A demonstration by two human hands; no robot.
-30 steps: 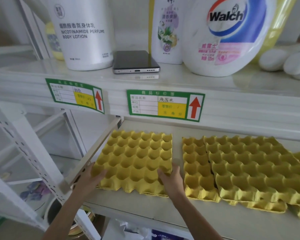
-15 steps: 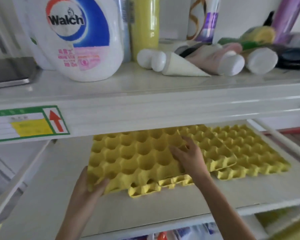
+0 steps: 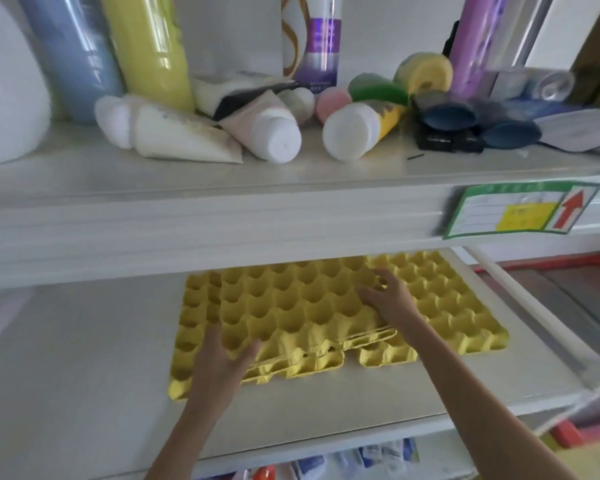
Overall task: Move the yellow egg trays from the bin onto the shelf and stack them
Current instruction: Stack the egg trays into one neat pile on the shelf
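Stacking step: the top yellow egg tray (image 3: 291, 303) lies askew on the trays beneath, on the lower shelf (image 3: 84, 358). The left hand (image 3: 219, 365) presses flat, fingers spread, at the tray's near-left corner; the right hand (image 3: 388, 299), open, presses its right edge. Next, likely nudging until the cells nest. Little headroom beneath the upper shelf (image 3: 222, 216); bare shelf left of the tray.

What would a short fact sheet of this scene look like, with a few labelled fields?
Place: white lower shelf
Main items: yellow egg trays, overlapping, not squared up
Top tray: lies askew over the others
Left hand: flat on the top tray's near left corner
Right hand: pressing on its right side
Upper shelf: standing bottles and lying tubes
Label: green price tag with a red arrow
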